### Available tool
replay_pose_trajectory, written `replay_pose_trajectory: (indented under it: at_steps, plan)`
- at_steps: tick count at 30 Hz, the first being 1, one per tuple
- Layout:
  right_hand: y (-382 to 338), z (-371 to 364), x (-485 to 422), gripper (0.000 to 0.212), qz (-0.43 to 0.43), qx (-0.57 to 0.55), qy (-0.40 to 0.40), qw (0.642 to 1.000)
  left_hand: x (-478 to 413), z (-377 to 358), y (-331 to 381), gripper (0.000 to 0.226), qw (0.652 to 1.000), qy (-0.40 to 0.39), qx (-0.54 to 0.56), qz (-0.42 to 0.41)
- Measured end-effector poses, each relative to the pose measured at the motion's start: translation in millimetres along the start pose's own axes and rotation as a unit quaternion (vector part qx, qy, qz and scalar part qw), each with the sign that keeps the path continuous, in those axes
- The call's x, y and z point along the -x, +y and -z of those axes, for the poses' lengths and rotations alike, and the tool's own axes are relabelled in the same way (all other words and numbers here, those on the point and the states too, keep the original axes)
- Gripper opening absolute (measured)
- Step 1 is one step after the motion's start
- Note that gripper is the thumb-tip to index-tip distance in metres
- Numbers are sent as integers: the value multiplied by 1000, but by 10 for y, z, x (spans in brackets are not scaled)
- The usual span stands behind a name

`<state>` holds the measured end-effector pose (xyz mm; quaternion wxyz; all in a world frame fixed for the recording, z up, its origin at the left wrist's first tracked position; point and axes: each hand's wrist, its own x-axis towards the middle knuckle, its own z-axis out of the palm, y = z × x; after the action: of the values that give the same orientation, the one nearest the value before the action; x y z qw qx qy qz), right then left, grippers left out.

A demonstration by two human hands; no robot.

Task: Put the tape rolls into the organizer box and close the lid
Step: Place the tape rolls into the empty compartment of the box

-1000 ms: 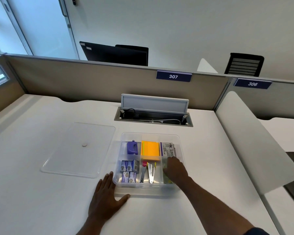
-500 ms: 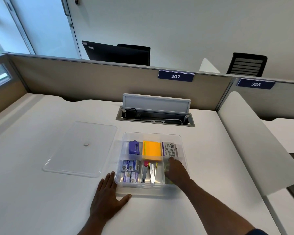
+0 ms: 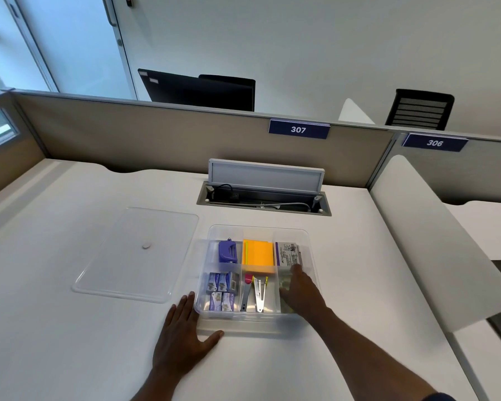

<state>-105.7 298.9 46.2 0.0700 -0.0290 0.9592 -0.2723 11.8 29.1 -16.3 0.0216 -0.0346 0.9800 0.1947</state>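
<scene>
The clear organizer box [image 3: 258, 228] sits open on the white desk, split into several compartments. Its clear lid [image 3: 136, 253] lies flat on the desk to the left of it. My right hand [image 3: 301, 290] reaches palm-down into the near-right compartment and rests on clear tape rolls [image 3: 285, 282], which it mostly hides. Whether its fingers grip a roll is not visible. My left hand [image 3: 182, 334] lies flat on the desk with fingers spread, touching the box's near-left corner.
Other compartments hold a purple punch [image 3: 226, 251], orange sticky notes [image 3: 258, 253], staple boxes [image 3: 222, 290], metal staple removers [image 3: 255, 293] and a printed packet [image 3: 289, 253]. An open cable hatch [image 3: 265, 195] lies behind the box. A white divider panel [image 3: 434, 241] stands at right.
Both hands stay where they were, the right one in the near-right compartment. Only the camera view has shifted slightly.
</scene>
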Motion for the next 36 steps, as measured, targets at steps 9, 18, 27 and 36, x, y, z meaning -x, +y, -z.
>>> replay_pose_trajectory:
  at_steps: [9, 18, 27, 36]
  plan:
    - [-64, 211, -92, 29, -68, 41, -6, 997, 3, 0, -9, 103, 1000, 4, -1, -5]
    - [15, 198, -60, 31, -42, 155, -138, 977, 0, -30, -27, 104, 1000, 14, -24, -10]
    - [-48, 195, -35, 32, -65, 127, -135, 981, -6, -38, -41, 103, 1000, 16, -25, -6]
    - [-88, 204, -45, 36, -101, 90, -142, 981, -6, -45, -38, 102, 999, 25, -28, -10]
